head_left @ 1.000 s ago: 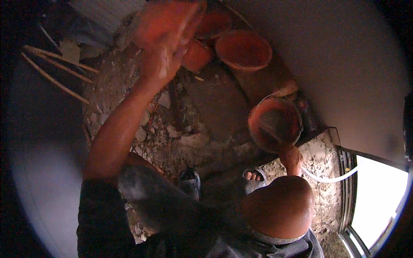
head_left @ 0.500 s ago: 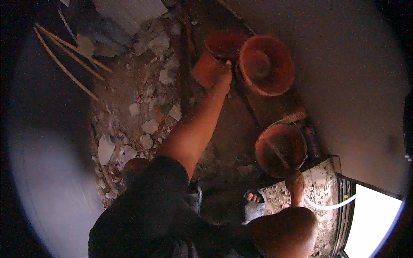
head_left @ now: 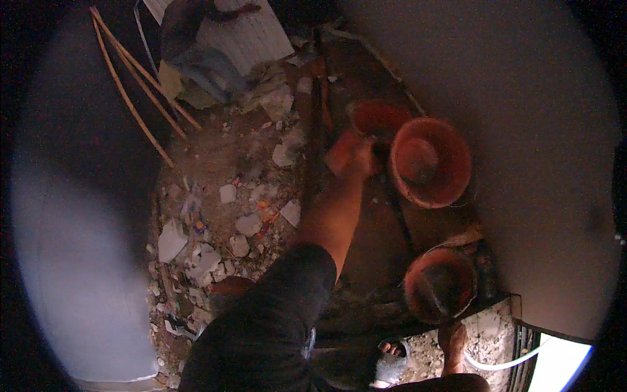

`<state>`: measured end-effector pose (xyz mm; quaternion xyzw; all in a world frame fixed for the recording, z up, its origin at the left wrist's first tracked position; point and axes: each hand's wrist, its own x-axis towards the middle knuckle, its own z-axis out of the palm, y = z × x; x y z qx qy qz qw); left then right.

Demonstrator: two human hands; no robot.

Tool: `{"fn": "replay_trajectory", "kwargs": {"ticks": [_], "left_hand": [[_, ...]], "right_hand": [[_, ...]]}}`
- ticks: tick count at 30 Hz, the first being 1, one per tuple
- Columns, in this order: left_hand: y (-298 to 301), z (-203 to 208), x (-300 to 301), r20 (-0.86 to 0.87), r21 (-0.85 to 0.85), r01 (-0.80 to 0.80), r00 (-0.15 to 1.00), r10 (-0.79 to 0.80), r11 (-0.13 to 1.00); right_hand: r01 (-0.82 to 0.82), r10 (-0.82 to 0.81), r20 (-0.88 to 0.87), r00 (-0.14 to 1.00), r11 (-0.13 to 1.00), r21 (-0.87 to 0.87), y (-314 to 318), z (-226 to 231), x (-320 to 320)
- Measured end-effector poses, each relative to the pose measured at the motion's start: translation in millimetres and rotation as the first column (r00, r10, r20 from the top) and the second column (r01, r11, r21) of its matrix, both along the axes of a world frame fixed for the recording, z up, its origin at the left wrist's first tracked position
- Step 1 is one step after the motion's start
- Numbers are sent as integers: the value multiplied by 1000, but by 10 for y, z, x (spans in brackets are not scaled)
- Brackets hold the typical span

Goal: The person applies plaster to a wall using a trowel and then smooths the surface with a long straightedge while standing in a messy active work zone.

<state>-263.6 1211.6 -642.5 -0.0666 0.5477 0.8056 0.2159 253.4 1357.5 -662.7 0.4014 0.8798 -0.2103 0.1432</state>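
Observation:
My left hand (head_left: 363, 161), at the end of an outstretched arm, closes on the near edge of a tilted reddish-brown bucket (head_left: 341, 149). Right beside it, a second reddish-brown bucket (head_left: 431, 163) leans with its round mouth facing up toward me. Nearer and to the right stands a third bucket (head_left: 441, 285) with a thin handle and a dark inside. At its near rim is my right hand (head_left: 451, 332), which appears closed on the edge; its fingertips are hidden in the dark.
Broken stones and rubble (head_left: 248, 225) cover the ground at left. Long thin poles (head_left: 134, 81) lean there, near another person (head_left: 196, 49) and a pale ribbed panel (head_left: 255, 39). A plain wall (head_left: 542, 183) rises at right. A white hose (head_left: 503, 367) curves near my sandalled foot (head_left: 392, 359).
The view has shifted, so the buckets and both my hands sit lower and slightly further right. More of the other person shows at the upper left. Both hands stay at their buckets.

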Motion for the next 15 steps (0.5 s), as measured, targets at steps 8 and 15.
{"fn": "replay_trajectory", "kwargs": {"ticks": [8,15], "left_hand": [[-1369,-980,-500,-603,-455,-174,782,-158,874],[-1396,-1010,548,-539,-735,-188,745,-393,651]], "right_hand": [[-73,74,-52,996,997,23,-19,-292,74],[7,-10,-81,997,999,-38,-6,-64,-195]]}}
